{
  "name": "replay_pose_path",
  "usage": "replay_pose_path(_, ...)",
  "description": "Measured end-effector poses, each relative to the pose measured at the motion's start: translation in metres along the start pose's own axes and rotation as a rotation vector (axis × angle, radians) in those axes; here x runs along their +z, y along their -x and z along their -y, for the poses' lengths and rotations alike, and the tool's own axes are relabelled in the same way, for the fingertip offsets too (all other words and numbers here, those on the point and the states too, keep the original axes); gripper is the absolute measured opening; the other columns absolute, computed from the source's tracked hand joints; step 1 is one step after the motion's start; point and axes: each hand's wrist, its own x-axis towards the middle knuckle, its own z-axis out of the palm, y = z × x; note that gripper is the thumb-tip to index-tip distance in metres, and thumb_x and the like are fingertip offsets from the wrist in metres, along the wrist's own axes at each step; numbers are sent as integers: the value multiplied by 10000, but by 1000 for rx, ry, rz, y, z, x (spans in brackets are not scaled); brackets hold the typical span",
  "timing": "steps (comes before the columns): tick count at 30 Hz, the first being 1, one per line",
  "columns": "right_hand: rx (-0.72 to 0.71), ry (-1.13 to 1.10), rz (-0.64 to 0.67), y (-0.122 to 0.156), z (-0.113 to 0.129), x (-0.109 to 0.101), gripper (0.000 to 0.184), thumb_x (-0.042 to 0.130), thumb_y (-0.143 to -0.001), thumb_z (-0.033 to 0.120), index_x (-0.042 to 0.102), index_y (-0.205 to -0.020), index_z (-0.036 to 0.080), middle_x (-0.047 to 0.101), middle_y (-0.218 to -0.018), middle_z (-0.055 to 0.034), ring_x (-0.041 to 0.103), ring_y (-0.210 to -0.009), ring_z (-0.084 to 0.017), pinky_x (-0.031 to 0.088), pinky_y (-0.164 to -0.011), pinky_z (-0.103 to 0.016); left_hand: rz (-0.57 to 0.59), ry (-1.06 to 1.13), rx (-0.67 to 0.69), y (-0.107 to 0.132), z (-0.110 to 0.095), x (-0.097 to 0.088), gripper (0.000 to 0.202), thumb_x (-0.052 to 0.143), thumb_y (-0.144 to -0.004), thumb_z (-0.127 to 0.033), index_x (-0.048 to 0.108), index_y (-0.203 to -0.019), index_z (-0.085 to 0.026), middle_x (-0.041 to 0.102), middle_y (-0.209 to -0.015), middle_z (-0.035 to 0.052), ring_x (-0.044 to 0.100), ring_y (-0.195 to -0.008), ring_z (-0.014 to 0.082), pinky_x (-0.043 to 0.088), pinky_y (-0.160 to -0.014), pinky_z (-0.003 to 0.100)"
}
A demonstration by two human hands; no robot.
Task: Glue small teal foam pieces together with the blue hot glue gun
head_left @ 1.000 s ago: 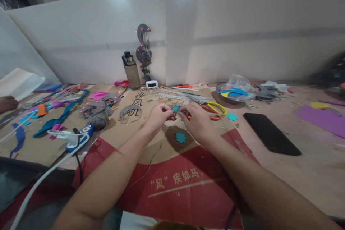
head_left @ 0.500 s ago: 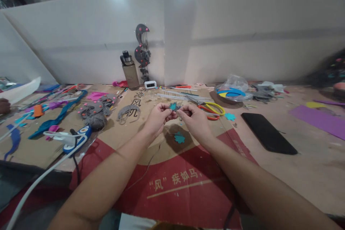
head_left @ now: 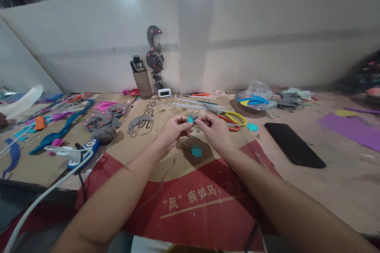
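Two-handed pinch: grips teal flower cutout (head_left: 190, 119) between fingers of left hand (head_left: 172, 132) and right hand (head_left: 215, 132) | holds it above cardboard (head_left: 133, 146) on counter (head_left: 341, 182), over second teal flower (head_left: 196, 151) | since a second ago: lifts cutout slightly, same grip, so fine handling continues.

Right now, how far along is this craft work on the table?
Looks done: a grey hanging ornament leans on the wall; a cut teal flower lies on the cardboard. In hand: the left hand and right hand pinch a smaller teal piece between them. Probably left: loose grey pieces lie unassembled at the left.
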Motion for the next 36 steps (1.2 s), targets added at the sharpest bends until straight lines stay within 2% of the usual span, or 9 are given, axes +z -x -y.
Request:
replay_pose_path(11,26,-113,66,-2,5,-2,215,568,-770,374,610,-713,171,553,-608,15,427,-549,-117,322,-534,-256,60,-78,-52,2,-7,-1,299,780,-621,-326,576,-727,-135,597,-617,5,553,-534,75,432,-513,195)
replay_pose_path(16,-15,-80,83,0,4,-3,209,550,-799,361,603,-713,178,545,-627,18,427,-571,-118,330,-555,-259,14,-135,-65,2,-8,0,293,767,-593,-295,516,-656,-157,467,-527,-61,363,-411,22,255,-390,167)
replay_pose_path(19,-62,-28,79,1,2,-2,195,537,-828,348,610,-761,180,564,-670,10,441,-597,-123,347,-585,-264,-28,-101,-44,1,-8,1,269,741,-588,-283,508,-648,-161,490,-550,-50,335,-415,19,203,-381,167)
replay_pose_path(22,-117,49,69,2,2,-2,124,548,-827,289,615,-835,185,568,-708,4,460,-629,-133,360,-613,-268,-72,-81,-2,0,-7,0,243,717,-577,-251,497,-628,-162,505,-557,-42,326,-423,21,192,-382,168)
replay_pose_path(25,-154,105,66,4,5,-2,83,547,-824,245,603,-817,184,566,-727,-9,476,-658,-143,364,-627,-271,-90,-81,26,-1,-5,-1,235,711,-583,-246,495,-630,-165,514,-564,-42,322,-426,24,191,-383,168)
replay_pose_path(30,-155,94,45,5,4,-2,140,532,-853,284,592,-774,186,577,-722,-11,486,-668,-147,366,-641,-275,-120,-103,69,0,-4,0,259,726,-607,-303,512,-667,-170,570,-615,-29,355,-442,31,217,-396,178)
replay_pose_path(36,-83,27,49,4,0,0,217,516,-861,339,590,-730,182,587,-703,-6,489,-662,-143,360,-637,-273,-126,-160,107,2,-3,3,268,727,-646,-335,519,-695,-173,631,-660,-10,402,-457,40,284,-432,195)
